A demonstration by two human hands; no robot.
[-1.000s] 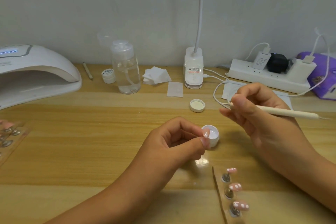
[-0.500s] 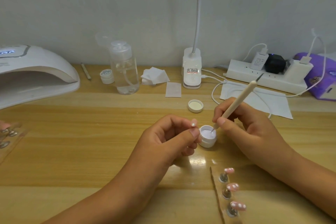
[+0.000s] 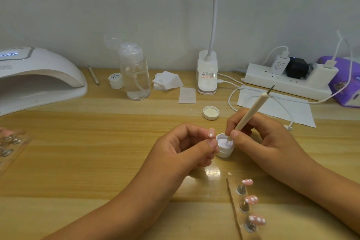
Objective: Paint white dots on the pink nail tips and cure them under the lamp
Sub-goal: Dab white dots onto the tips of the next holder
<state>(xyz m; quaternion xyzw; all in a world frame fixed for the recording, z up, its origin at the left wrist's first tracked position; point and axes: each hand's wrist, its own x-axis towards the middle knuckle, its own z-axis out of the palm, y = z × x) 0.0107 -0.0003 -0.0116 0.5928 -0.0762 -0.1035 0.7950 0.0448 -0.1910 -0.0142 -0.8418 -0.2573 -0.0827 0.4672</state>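
On a pale wooden table (image 3: pixel 97 152) against a plain grey-white wall (image 3: pixel 136 6), work centred on a small white jar (image 3: pixel 227 153) of white gel.

Left hand (image 3: pixel 181 148): fingers curled, thumb and forefinger pinching the jar from its 9 o'clock side.

Right hand (image 3: pixel 261 142): fingers closed around a cream dotting tool (image 3: pixel 251 113), held pen-fashion. The shaft leaned toward 1 o'clock and the lower tip touched the gel surface.

Pink nail tips (image 3: pixel 251 199): three in view, stood on a strip at 5 o'clock from the jar, near it but apart. The lower two plainly carried white dots; the top one was too small to tell.

Curing lamp (image 3: pixel 39 76) sat at 10 o'clock, well apart, with its display lit. Jar lid (image 3: pixel 211 112) lay inner face up at 12 o'clock, just beyond the hands.

Along the wall were a pump bottle (image 3: pixel 134 72), a small closed pot (image 3: pixel 116 81), white pads (image 3: pixel 167 83), a desk lamp base (image 3: pixel 207 72) and a power strip (image 3: pixel 286 82). A paper sheet (image 3: pixel 276 109) lay at 2 o'clock with a cable across it.

The right forearm lay just beside the strip, on its 3 o'clock side.
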